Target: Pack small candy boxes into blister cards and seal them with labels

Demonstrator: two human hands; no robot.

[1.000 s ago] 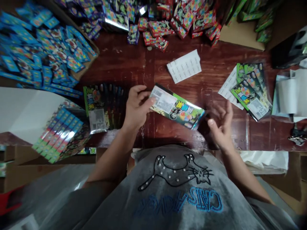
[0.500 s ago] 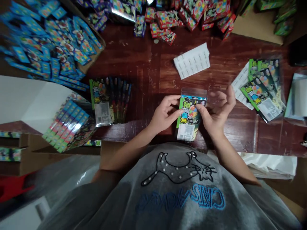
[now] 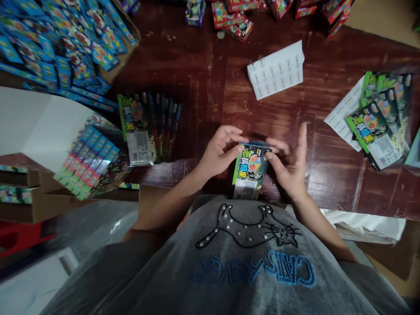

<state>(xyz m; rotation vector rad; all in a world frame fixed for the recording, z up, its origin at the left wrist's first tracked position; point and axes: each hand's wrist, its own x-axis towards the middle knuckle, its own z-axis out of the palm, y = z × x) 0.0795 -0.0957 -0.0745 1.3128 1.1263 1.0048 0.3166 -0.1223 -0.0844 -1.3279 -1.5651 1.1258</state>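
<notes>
A black and green candy packet [image 3: 252,168] in clear wrap lies at the table's near edge, close to my shirt. My left hand [image 3: 223,151] pinches its upper left corner, thumb on the front face. At the upper right corner my right hand [image 3: 287,164] grips it between thumb and bent fingers, while one finger points up and away. The clear flap along the packet's top edge looks folded over, and the fingertips behind it are partly hidden. Left of my hands is a fanned row of similar packets [image 3: 139,127].
Blue candy packs [image 3: 75,48] fill a carton at the left, above a wrapped stack of colored boxes [image 3: 87,162]. A sticker sheet [image 3: 277,70] lies beyond my hands. More packets [image 3: 374,129] overlap another sheet at the right. Red boxes [image 3: 229,19] line the far side.
The packet's clear top flap, upright before, is now folded down under my fingers. Both hands have closed in along that edge. The camera view has shifted slightly.
</notes>
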